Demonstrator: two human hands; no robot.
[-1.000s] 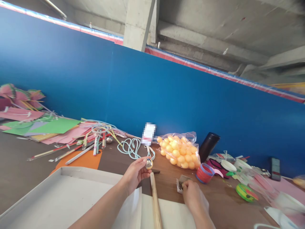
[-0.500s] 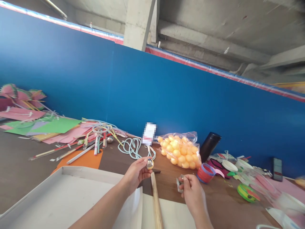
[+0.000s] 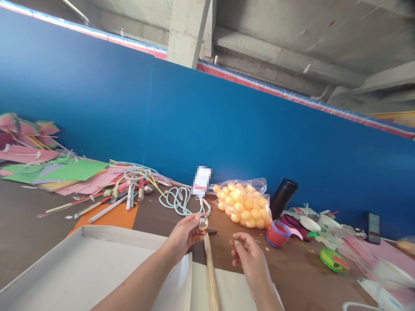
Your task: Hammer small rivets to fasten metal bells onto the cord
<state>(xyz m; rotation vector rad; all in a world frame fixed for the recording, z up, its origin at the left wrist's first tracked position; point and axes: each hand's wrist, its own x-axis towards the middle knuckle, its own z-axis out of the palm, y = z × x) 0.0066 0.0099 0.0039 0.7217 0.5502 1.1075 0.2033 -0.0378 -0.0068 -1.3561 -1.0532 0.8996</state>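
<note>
My left hand (image 3: 185, 236) pinches a shiny silver ball (image 3: 203, 223) between thumb and fingertips, above the middle of the table. To its right, my right hand (image 3: 251, 255) is closed in a pinch. Whatever lies between its fingertips is too small to name. Below the ball, a hammer with a wooden handle (image 3: 211, 272) lies pointing away from me, its dark head (image 3: 212, 232) partly hidden by my left hand. The small open box seen earlier is hidden, apparently by my right hand.
A white shallow tray (image 3: 87, 231) stands at left. Behind my hands lie pale blue cord (image 3: 177, 201) and a bag of orange balls (image 3: 241, 205). A black cylinder (image 3: 284, 198), red-and-blue tape rolls (image 3: 278, 234) and a green round case (image 3: 333, 260) are at right.
My right hand has lifted from the small box and moved left toward the ball, its fingers still pinched. The left hand has kept the silver ball in nearly the same place.
</note>
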